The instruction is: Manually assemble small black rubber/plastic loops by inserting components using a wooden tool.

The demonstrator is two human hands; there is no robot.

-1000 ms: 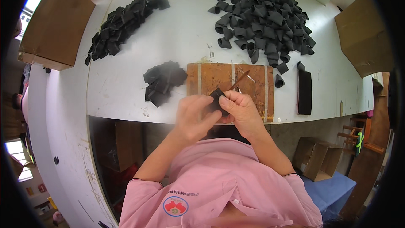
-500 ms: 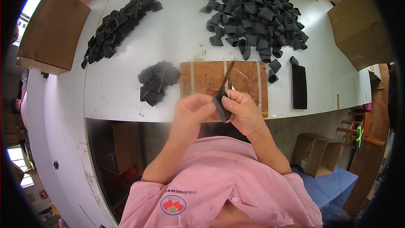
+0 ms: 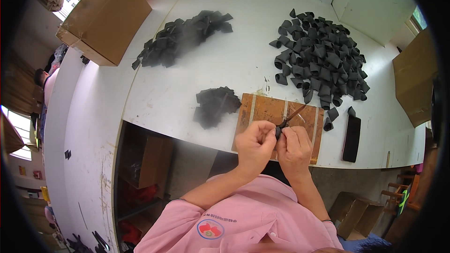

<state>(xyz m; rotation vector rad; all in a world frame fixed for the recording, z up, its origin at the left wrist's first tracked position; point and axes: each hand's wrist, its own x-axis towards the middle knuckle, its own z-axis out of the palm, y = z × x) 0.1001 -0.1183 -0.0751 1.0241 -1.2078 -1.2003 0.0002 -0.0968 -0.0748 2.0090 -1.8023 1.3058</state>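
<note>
Over the front of a worn wooden board (image 3: 262,105), my two hands are close together. My left hand (image 3: 255,145) is closed in a pinch on a small black fabric piece (image 3: 278,133). My right hand (image 3: 294,149) is closed too, its fingertips at the same piece. Scissors (image 3: 294,114) with dark brownish blades stick out from the right hand, pointing away and to the right; their handles are mostly hidden by the fingers. A small stack of flat black fabric pieces (image 3: 215,107) lies left of the board.
Looped black pieces form a large heap (image 3: 323,61) at the back right. Flat dark pieces make a long pile (image 3: 180,40) at the back left. A black phone (image 3: 351,138) lies right of the board. Cardboard boxes stand at the left (image 3: 105,18) and right (image 3: 415,75).
The view has swung left, so the table appears shifted right and lower. My hands have drawn together around the black piece, which is now mostly covered, and the scissors tilt further right.
</note>
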